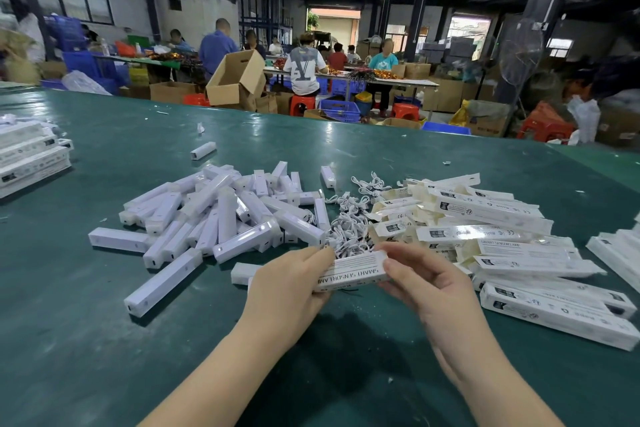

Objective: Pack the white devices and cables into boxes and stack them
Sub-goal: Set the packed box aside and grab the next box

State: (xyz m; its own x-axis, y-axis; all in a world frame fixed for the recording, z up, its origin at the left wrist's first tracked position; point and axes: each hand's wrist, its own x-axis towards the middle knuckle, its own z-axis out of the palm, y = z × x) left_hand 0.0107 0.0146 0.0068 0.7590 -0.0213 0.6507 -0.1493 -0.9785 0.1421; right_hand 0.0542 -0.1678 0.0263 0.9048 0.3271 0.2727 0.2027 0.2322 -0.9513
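Left hand (287, 282) and right hand (420, 282) each grasp one end of the box (353, 272). Hold it level; close both end flaps fully before stacking.

Single head-worn wide-angle view, looking forward and down across the green tabletop (104, 340) from close above its near edge. Both forearms enter from the bottom; workshop hall fills the top third, edges visibly bowed. No second view.
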